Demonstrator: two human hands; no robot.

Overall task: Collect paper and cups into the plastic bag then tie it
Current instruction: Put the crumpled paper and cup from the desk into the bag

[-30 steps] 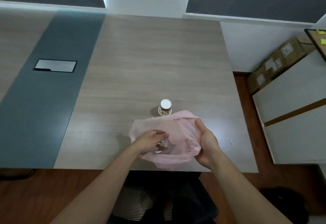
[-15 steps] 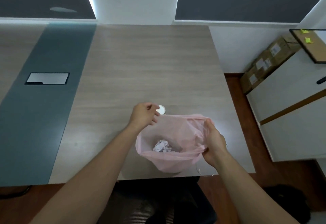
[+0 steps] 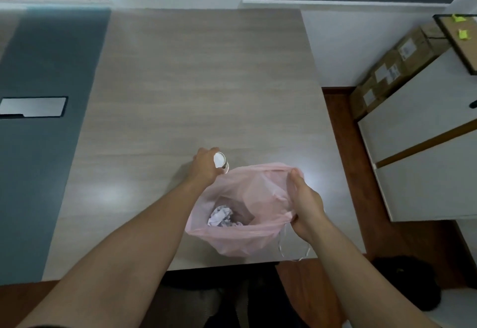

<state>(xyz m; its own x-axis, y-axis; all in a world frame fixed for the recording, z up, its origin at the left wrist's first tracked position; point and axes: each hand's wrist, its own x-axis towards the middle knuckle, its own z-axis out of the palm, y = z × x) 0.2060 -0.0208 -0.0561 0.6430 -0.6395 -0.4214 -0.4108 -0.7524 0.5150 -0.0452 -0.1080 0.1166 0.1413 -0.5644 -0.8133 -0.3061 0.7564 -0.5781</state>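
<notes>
At the near edge of the pale wood-grain table [image 3: 206, 82], a thin pink plastic bag [image 3: 245, 240] is held open at its right rim, which is pinched in the closed right hand [image 3: 304, 203]. Crumpled white paper [image 3: 220, 216] is seen lying at the bottom of the bag. Just beyond the bag's far left rim, a small white paper cup [image 3: 221, 161] is gripped by the left hand [image 3: 206, 166], the fingers curled around its side.

Left hand [image 3: 206, 166]: extended forward, fingers curled closed around a small item. Right hand [image 3: 305, 205]: held nearer, fingers pinched shut on thin film. Both forearms bare.
</notes>
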